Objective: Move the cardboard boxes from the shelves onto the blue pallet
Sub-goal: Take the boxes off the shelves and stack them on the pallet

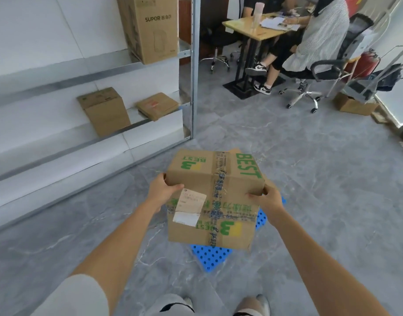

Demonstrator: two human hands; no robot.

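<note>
Two hands, left (164, 190) and right (267, 200), grip one taped box (215, 197) above the blue pallet (209, 255); three boxes (104, 110) remain shelved.

Grey floor (310, 179) bears blue pallet (207, 254); shelves (59, 83) carry cardboard boxes (104, 110).

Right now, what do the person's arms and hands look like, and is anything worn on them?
Both hands, left and right, are bare: no gloves, rings or watch show. The forearms are bare too. A short white sleeve covers the left upper arm. The right arm shows no sleeve inside the picture.
</note>
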